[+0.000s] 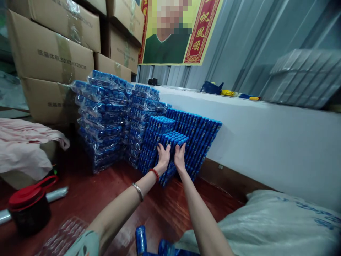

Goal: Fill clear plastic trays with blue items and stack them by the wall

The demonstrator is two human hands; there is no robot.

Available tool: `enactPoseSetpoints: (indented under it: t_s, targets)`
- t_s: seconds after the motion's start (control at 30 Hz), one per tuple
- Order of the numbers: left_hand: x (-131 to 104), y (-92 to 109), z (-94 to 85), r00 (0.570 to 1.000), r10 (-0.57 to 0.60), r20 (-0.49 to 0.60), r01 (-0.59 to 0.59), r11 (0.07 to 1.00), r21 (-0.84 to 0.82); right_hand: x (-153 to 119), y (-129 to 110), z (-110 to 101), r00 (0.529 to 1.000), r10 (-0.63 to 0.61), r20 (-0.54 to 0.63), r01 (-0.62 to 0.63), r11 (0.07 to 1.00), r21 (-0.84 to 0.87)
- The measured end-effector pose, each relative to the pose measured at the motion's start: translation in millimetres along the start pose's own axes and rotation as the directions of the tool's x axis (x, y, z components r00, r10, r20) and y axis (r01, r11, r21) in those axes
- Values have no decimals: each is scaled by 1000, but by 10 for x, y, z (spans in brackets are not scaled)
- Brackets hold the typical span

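Note:
Both hands reach forward to a stack of small blue cylindrical packs (174, 137) standing on the red surface. My left hand (163, 156), below a red bead bracelet and a silver bangle on the arm, presses its fingers on the left part of the stack's near side. Against the right part lies my right hand (179, 155), thumb near the left thumb. The two hands hold the top block between them. Behind stand taller rows of the same blue packs (205, 135), leaning by the white ledge. Plastic-wrapped blue bundles (103, 113) are piled to the left.
Cardboard boxes (50, 57) rise at the back left. A black jar with a red lid (29, 209) and a clear plastic tray (64, 234) are at the lower left. Loose blue packs (141, 240) lie in front. A white woven sack (279, 227) fills the lower right.

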State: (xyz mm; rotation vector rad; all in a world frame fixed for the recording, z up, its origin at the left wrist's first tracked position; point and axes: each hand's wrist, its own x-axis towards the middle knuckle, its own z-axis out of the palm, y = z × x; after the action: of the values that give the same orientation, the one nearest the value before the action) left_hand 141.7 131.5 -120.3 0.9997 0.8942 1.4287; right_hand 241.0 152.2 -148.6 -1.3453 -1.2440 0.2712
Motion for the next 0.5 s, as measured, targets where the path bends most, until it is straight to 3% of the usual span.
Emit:
enactPoseSetpoints:
  t_s: [0.13, 0.27, 0.4, 0.5]
  targets:
    - [119, -68, -175, 980, 176, -93, -139, 941, 309, 156, 42, 14, 998, 41, 43, -41, 999, 17]
    - [447, -30, -158, 977, 211, 35, -190, 780, 596, 154, 81, 11, 996, 48, 77, -49, 999, 15]
    - [575, 33, -134, 980, 190, 64, -186, 743, 643, 82, 58, -26, 994, 39, 102, -41, 999, 19]
    - [399, 28, -276, 970, 231, 83, -230, 745, 626, -109, -18, -147, 998, 33, 57, -34, 999, 24]
